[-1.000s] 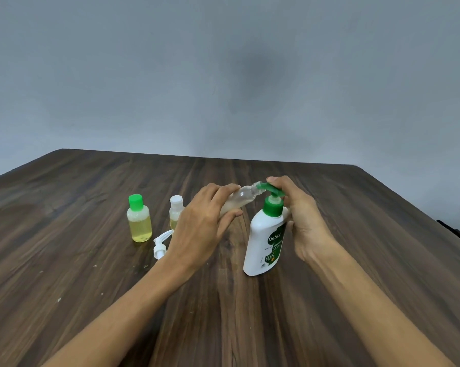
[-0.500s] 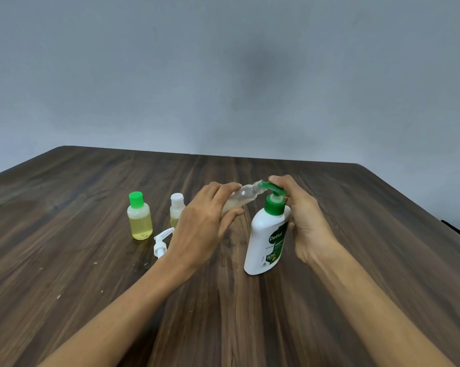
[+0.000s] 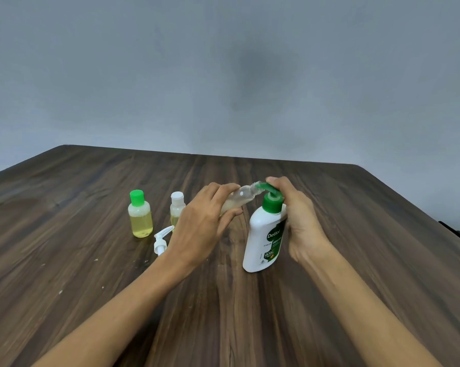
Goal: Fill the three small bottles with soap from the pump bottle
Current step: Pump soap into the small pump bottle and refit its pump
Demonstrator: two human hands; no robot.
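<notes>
A white pump bottle (image 3: 263, 239) with a green pump head stands on the table, leaning slightly. My right hand (image 3: 299, 218) wraps around its far side, with a finger on top of the pump head. My left hand (image 3: 205, 221) holds a small clear bottle (image 3: 240, 197) tilted on its side, its open mouth against the green spout. The clear bottle holds a little pale liquid. A small bottle with a green cap (image 3: 140, 214), full of yellow soap, stands to the left. A second small bottle with a white cap (image 3: 177, 207) stands beside it, partly hidden by my left hand.
A loose white pump cap (image 3: 162, 239) lies on the dark wooden table (image 3: 64, 260) just left of my left wrist. The table's far edge meets a plain grey wall. A dark object shows at the right edge of the frame.
Both hands and the bottles keep nearly the same pose; the pump bottle and my hands have shifted only slightly.
</notes>
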